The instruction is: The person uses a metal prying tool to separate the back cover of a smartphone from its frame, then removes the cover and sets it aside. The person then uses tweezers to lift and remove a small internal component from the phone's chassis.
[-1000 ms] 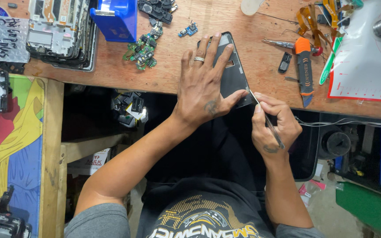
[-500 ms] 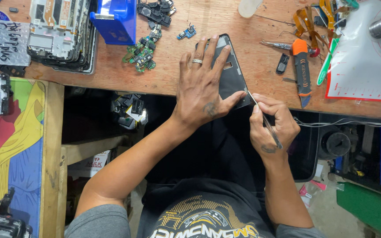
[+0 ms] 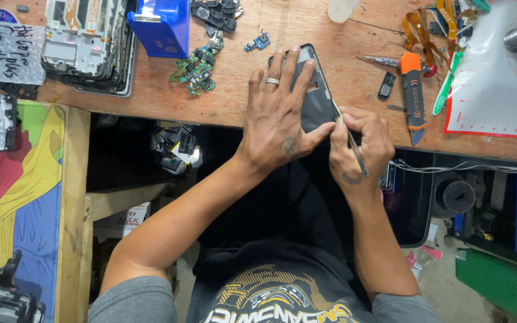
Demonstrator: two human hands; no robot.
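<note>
Black phone frame (image 3: 315,98) is pinned flat at the wooden counter (image 3: 342,54) edge under the spread left hand (image 3: 276,119). Metal tweezers (image 3: 349,140), pinched by the right hand (image 3: 360,149), have crept slightly along its lower edge, suggesting prying continues.

Dark phone frame (image 3: 316,101) lying flat at the near edge of the wooden worktop (image 3: 306,27), slightly skewed, far corner rounded, grey rim showing, thin metal tweezers (image 3: 354,149) angled with tip at its right edge
</note>
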